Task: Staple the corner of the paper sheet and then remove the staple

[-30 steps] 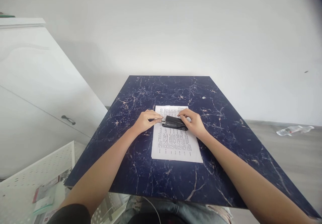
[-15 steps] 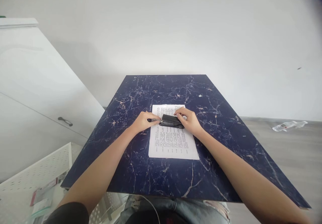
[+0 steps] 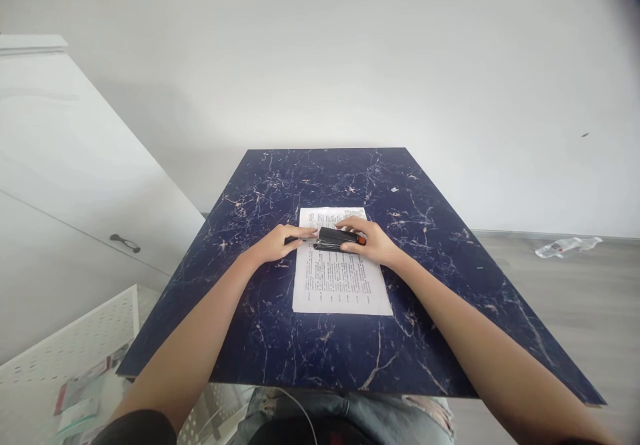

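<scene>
A black stapler (image 3: 334, 236) lies crosswise over printed sheets of paper (image 3: 345, 298), its narrow end pointing left and its top lifted off the base. My right hand (image 3: 373, 241) is wrapped round the rear end, fingers on the far side and thumb on the near side; a red-orange spot shows beside the palm. My left hand (image 3: 277, 241) is at the front end, index finger and thumb closed about a thin silvery metal part that sticks out there. The fingertips hide most of this part.
The sheets rest on a dark blue marbled table (image 3: 320, 351). A small white scrap (image 3: 395, 190) lies further back on it. To the left stand a white cabinet (image 3: 75, 165) and a white perforated basket (image 3: 100, 325) with packets. A clear plastic wrapper (image 3: 567, 247) lies on the floor at right.
The long silvery part that stuck out of the stapler's front now shows less. My right hand has shifted its grip on the rear, uncovering a red-orange spot. The view has drifted slightly.
</scene>
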Demonstrator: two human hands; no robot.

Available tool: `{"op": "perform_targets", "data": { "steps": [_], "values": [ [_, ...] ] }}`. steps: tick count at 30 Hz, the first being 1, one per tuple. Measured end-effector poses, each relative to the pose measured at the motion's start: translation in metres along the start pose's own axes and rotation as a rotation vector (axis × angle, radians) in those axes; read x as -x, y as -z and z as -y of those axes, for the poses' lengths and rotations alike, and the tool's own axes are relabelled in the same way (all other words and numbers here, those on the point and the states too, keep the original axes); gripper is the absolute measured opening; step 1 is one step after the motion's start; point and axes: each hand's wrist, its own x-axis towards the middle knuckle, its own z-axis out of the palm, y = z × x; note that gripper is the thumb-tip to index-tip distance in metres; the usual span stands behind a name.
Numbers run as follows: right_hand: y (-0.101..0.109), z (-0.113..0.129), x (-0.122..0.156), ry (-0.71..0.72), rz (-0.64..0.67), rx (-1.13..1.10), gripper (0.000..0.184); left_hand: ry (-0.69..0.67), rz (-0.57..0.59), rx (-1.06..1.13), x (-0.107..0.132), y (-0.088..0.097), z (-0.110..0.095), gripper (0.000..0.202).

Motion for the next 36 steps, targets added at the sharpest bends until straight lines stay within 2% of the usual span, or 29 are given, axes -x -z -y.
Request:
{"op": "perform_targets", "data": {
  "steps": [2, 6, 13, 18, 21, 23, 26, 28, 31, 34, 36],
  "values": [
    [-0.001, 0.002, 0.001, -0.019, 0.042, 0.006, 0.042, 0.05, 0.013, 0.054, 0.001, 0.002, 0.004, 0.043],
    [-0.003, 0.006, 0.0, -0.038, 0.055, -0.024, 0.03, 0.098, 0.047, 0.181, 0.0, 0.002, 0.006, 0.054],
    [-0.009, 0.009, -0.006, 0.12, 0.103, -0.106, 0.038, -0.06, -0.083, -0.157, -0.019, -0.018, -0.012, 0.078],
    [-0.015, 0.016, -0.004, 0.118, 0.099, -0.006, 0.032, -0.088, -0.094, -0.156, -0.021, -0.02, -0.015, 0.071],
    [-0.014, 0.024, 0.0, 0.062, 0.086, 0.057, 0.026, -0.025, -0.209, -0.081, -0.019, -0.014, -0.01, 0.047],
    [-0.008, 0.026, 0.002, 0.017, 0.011, 0.057, 0.026, 0.075, -0.373, -0.126, -0.016, -0.013, -0.005, 0.028],
    [0.012, 0.021, 0.003, -0.098, -0.179, 0.12, 0.028, 0.292, -0.552, -0.353, -0.012, -0.017, 0.002, 0.027],
    [0.029, 0.011, 0.004, -0.183, -0.293, 0.231, 0.026, 0.401, -0.565, -0.478, -0.01, -0.022, 0.005, 0.034],
    [0.054, -0.005, 0.008, -0.284, -0.368, 0.399, 0.024, 0.419, -0.514, -0.51, -0.01, -0.029, 0.006, 0.029],
    [0.073, -0.018, 0.014, -0.323, -0.31, 0.527, 0.02, 0.365, -0.496, -0.398, -0.012, -0.029, 0.006, 0.012],
    [0.082, -0.023, 0.018, -0.319, -0.238, 0.583, 0.019, 0.341, -0.543, -0.27, -0.013, -0.026, 0.007, 0.006]
  ]
}}
